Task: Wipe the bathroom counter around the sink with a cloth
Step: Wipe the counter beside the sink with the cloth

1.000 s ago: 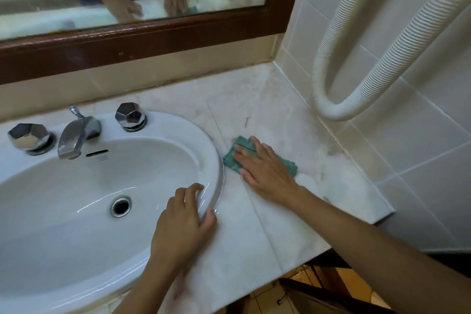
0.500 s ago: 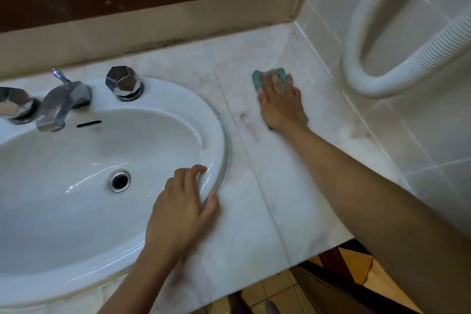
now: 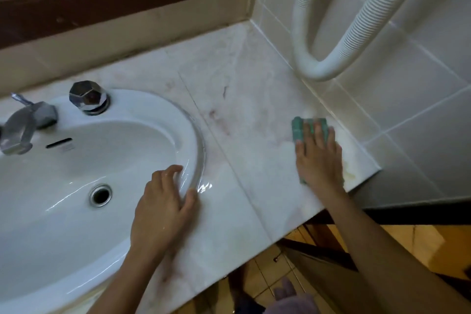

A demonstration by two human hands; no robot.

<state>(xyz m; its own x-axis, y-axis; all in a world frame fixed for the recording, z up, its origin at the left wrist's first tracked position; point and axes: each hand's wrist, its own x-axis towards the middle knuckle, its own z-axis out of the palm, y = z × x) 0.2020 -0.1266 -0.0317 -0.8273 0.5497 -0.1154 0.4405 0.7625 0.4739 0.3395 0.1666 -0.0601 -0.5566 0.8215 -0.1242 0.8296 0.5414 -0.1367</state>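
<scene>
A pale marble counter (image 3: 242,115) runs right of a white oval sink (image 3: 76,160). A green cloth (image 3: 298,130) lies flat on the counter near its right front corner, beside the tiled wall. My right hand (image 3: 318,158) presses flat on the cloth with fingers spread, covering most of it. My left hand (image 3: 163,209) rests on the sink's right rim, fingers curled over the edge, holding nothing. Faint reddish stains (image 3: 219,120) mark the counter between the sink and the cloth.
A chrome tap (image 3: 23,127) and faceted knob (image 3: 89,98) stand at the sink's back. A white ribbed hose (image 3: 318,69) loops down the tiled wall above the counter's right side. A dark wooden mirror frame (image 3: 127,0) runs along the back. Tiled floor shows below the counter's edge.
My right hand has slid the cloth from the middle back of the counter toward the right front corner by the wall. My left hand has stayed on the sink rim.
</scene>
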